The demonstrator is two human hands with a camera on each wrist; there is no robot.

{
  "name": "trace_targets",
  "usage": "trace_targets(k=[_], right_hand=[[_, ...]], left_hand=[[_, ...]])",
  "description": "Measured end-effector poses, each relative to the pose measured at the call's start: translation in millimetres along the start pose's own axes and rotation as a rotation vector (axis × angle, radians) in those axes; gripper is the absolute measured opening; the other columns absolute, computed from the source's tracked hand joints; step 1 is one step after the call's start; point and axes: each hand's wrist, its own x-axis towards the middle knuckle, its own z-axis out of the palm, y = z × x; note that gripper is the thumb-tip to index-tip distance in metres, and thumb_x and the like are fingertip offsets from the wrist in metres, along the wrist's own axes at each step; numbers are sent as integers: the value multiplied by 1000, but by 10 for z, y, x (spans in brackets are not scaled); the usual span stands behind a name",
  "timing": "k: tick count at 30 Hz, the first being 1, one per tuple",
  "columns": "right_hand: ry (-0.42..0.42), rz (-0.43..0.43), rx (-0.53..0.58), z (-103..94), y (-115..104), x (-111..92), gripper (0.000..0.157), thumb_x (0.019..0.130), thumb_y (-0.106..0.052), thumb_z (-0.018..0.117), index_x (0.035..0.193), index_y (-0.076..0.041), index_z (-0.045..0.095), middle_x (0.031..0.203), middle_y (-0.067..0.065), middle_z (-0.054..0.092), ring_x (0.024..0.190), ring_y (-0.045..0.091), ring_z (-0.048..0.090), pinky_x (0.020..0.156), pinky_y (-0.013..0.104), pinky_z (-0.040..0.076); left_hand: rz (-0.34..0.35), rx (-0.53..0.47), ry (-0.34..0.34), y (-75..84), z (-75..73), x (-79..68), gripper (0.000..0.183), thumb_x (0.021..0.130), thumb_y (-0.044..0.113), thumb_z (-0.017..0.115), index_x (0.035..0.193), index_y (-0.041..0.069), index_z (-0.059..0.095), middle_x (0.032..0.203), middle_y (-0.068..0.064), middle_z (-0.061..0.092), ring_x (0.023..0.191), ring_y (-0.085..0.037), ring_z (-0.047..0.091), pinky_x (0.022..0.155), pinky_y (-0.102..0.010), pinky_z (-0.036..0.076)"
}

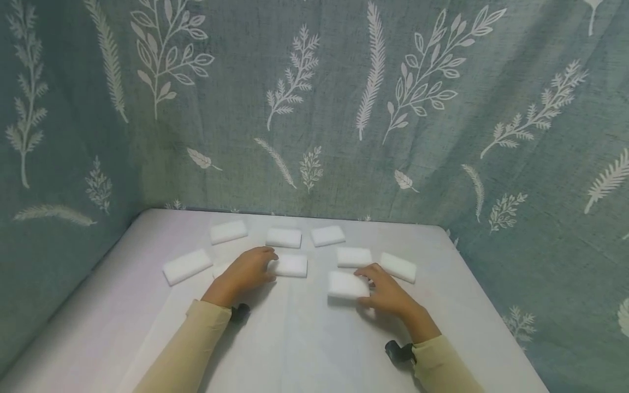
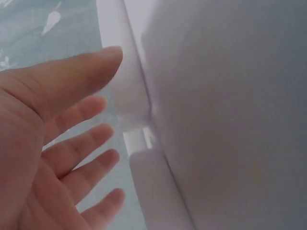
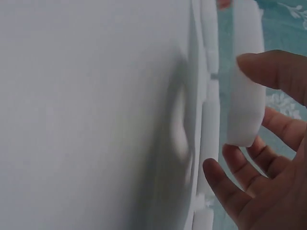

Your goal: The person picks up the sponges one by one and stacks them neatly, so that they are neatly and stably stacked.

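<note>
My right hand (image 1: 388, 293) pinches a white sponge block (image 1: 343, 285) by its right end and holds it just above the table; in the right wrist view the thumb (image 3: 268, 69) lies along one face of it. My left hand (image 1: 247, 273) hovers beside the left end of another white sponge block (image 1: 292, 266), thumb and fingers spread. The left wrist view shows those fingers (image 2: 88, 139) apart from the blocks, with nothing between them. Under the left hand, a further sponge (image 1: 219, 268) is mostly hidden.
More white sponges lie spread over the white table (image 1: 304, 349): one at the left (image 1: 188, 266), several along the back, such as the back-middle sponge (image 1: 283, 238), and one at the right (image 1: 398, 267). A green leaf-patterned curtain (image 1: 314, 164) hangs behind and at both sides.
</note>
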Motion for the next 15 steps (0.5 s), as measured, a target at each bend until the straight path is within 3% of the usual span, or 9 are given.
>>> trace_targets(k=[11, 15], right_hand=[[-51, -98, 169, 166, -142, 124, 58, 70, -21, 87, 122, -12, 62, 115, 0, 54, 108, 22, 54, 89, 39, 50], [-61, -130, 212, 221, -176, 121, 60, 70, -23, 88, 123, -10, 63, 117, 3, 54, 107, 26, 56, 88, 42, 50]], left_hand=[[-63, -97, -48, 13, 47, 47, 43, 81, 11, 78, 121, 4, 64, 136, -19, 52, 128, -38, 46, 106, -50, 36], [-48, -112, -45, 14, 86, 53, 45, 81, 10, 78, 123, 5, 62, 138, -19, 50, 130, -37, 44, 106, -48, 35]])
